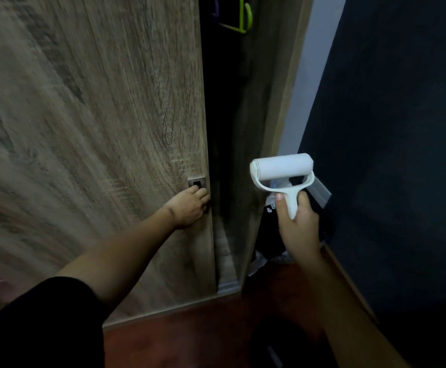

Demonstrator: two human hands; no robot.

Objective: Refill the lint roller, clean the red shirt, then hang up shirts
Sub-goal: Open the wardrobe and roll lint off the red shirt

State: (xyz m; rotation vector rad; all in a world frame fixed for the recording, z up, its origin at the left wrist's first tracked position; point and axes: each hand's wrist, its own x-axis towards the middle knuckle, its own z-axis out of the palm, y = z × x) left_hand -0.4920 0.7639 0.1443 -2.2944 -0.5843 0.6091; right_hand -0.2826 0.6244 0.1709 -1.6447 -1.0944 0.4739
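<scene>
A white lint roller (283, 168) with a full white roll stands upright in my right hand (297, 224), which grips its short handle. My left hand (190, 205) reaches to the right edge of a wood-grain sliding wardrobe door (91, 128), fingers curled around that edge just below a small metal recessed handle (196, 182). The door stands partly open, leaving a dark gap. High in the gap hang a green hanger (243, 19) and a purple one (215, 9). No red shirt is in view.
A dark blue wall (389, 128) rises at the right, with a pale wall strip (304, 88) beside the wardrobe frame. Dark and white items (267, 235) lie on the floor by the wardrobe's corner. The floor (190, 341) is reddish wood.
</scene>
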